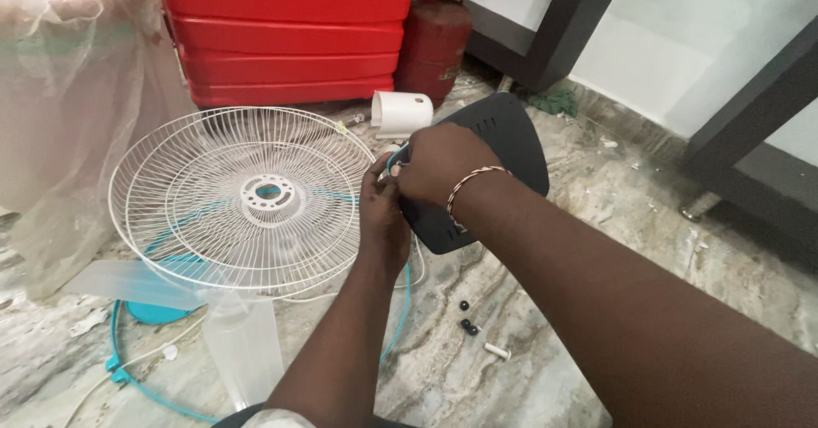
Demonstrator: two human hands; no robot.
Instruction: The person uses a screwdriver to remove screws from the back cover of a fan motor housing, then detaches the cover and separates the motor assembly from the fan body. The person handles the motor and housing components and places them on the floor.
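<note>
Both hands meet at one spot: the right hand (pixel 439 165), with a beaded bracelet (pixel 473 181) at the wrist, is clenched over the near left edge of a dark grey fan base (pixel 503 138), while the left hand (pixel 381 211) pinches something small just beneath it, too hidden to name. The base tilts up and away to the right of the hands. The white wire fan guard (pixel 230 198) lies just left of them, with small screws (pixel 469 326) on the marble floor (pixel 648 249) nearer the body.
</note>
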